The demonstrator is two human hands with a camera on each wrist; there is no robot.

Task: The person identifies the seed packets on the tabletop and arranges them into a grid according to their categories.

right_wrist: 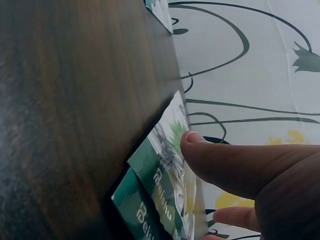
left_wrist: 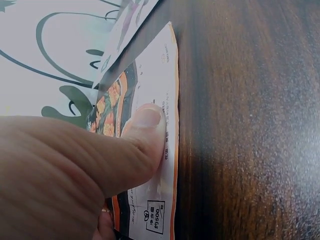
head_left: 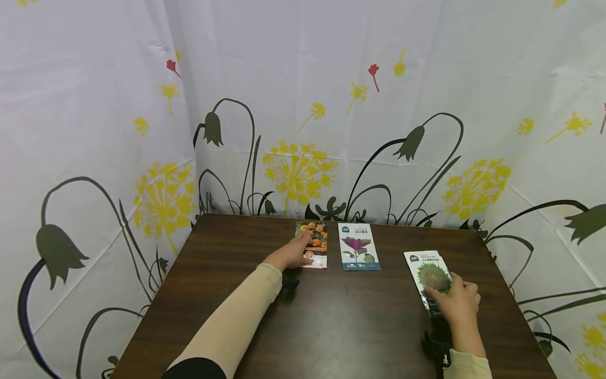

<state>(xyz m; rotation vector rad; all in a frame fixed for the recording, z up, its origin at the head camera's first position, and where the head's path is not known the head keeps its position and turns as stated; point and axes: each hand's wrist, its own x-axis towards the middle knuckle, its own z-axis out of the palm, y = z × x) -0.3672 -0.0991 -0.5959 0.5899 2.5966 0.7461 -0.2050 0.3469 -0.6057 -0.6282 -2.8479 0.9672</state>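
In the head view my left hand point(head_left: 294, 251) is at the left side of a seed packet with orange flowers point(head_left: 321, 243). Its thumb point(left_wrist: 145, 130) lies across the packet's white lower part, with fingertips partly hidden at the side. On the right, my right hand point(head_left: 458, 302) holds seed packets point(head_left: 433, 278) with a green spiky plant on the top one. The right thumb point(right_wrist: 200, 145) is over the face, the fingers at the right edge. Two overlapping green lower ends show in the right wrist view. A seed packet with a purple flower point(head_left: 358, 246) lies between the hands.
The dark wooden table point(head_left: 326, 326) ends at the back against a white curtain point(head_left: 303, 105) printed with flowers. More of that curtain hangs along the left and right sides. Black wrist straps point(head_left: 437, 345) show under the hands.
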